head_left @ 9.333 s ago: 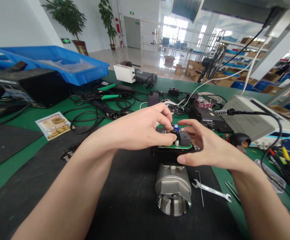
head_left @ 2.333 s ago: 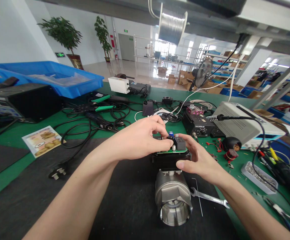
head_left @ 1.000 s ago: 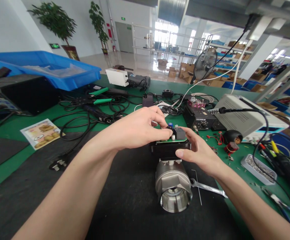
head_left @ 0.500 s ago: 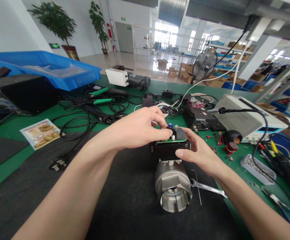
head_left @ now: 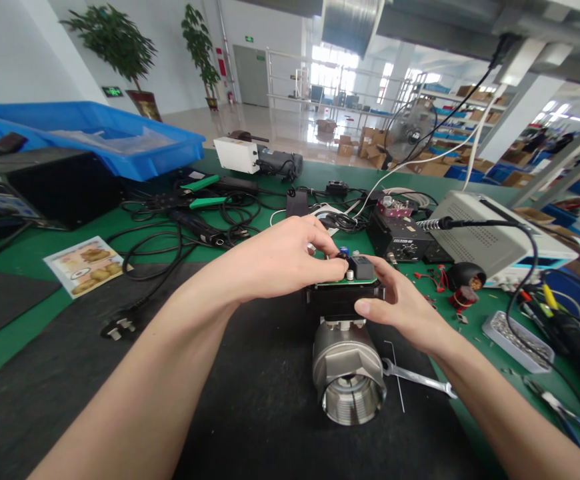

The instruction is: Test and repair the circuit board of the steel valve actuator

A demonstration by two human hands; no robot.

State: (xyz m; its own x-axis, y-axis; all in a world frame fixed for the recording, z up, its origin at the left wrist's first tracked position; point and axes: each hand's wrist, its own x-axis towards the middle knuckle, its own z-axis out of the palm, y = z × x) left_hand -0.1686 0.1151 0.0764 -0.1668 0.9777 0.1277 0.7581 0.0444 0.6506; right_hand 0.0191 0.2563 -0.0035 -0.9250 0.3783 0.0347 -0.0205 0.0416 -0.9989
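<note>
A steel valve body (head_left: 349,373) with a threaded opening stands on the black mat, facing me. Mounted on top of it is a black actuator housing (head_left: 337,303), and a green circuit board (head_left: 337,283) with a dark relay block (head_left: 363,267) sits over that. My left hand (head_left: 295,259) reaches in from the left, thumb and fingers pinched on a small dark part (head_left: 343,255) at the board; the fingers partly hide it. My right hand (head_left: 395,300) wraps the right side of the housing, thumb at the front and fingers behind the board.
Right of the valve lie a wrench (head_left: 420,380) and a thin hex key (head_left: 395,377). Farther right are a tray of small metal parts (head_left: 520,340), pliers (head_left: 553,407) and a soldering station (head_left: 400,237). Cables and a blue bin (head_left: 145,160) occupy the left side.
The whole view has shifted very slightly. Both hands keep the same places on the board and housing.
</note>
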